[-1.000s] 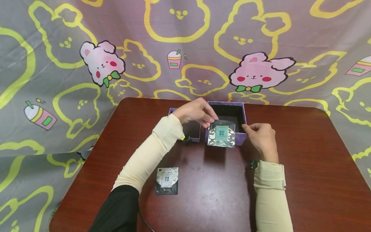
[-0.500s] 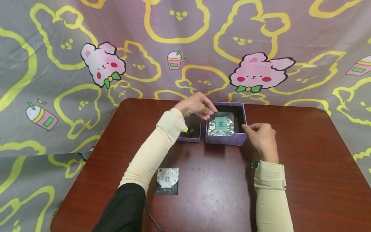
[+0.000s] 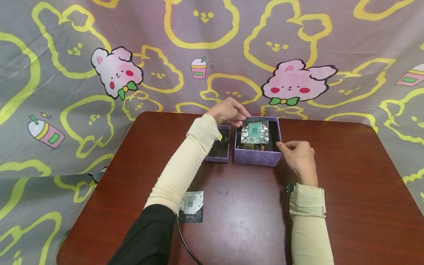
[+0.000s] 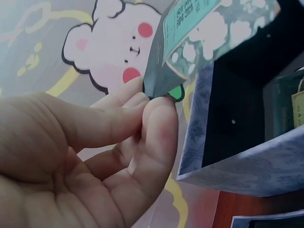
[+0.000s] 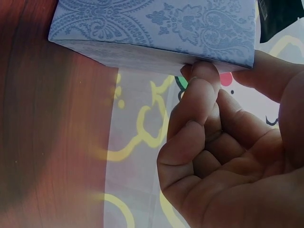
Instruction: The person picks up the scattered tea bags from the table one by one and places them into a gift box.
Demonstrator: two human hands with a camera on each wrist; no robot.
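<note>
My left hand (image 3: 228, 112) pinches a top corner of a dark sachet (image 3: 255, 130) with a teal label and white floral print. The sachet hangs tilted over the open purple patterned box (image 3: 256, 159), its printed face towards me. In the left wrist view, thumb and fingertips press together on the sachet's corner (image 4: 159, 78). My right hand (image 3: 299, 158) holds the box's right wall, thumb at the rim and curled index finger against the outer side (image 5: 204, 26). Inside the box lies another dark sachet with a yellowish label (image 4: 285, 102), partly hidden.
Left of the box stands a shallow purple tray-like piece (image 3: 216, 159), dark inside, partly covered by my left sleeve. A second floral sachet (image 3: 195, 211) lies flat on the brown table (image 3: 245, 228), near my left forearm. A cartoon-print cloth (image 3: 228, 59) hangs behind the table.
My left hand has moved away from me and slightly right, carrying the sachet from in front of the box to above its opening. Items inside now show. My right hand has stayed put.
</note>
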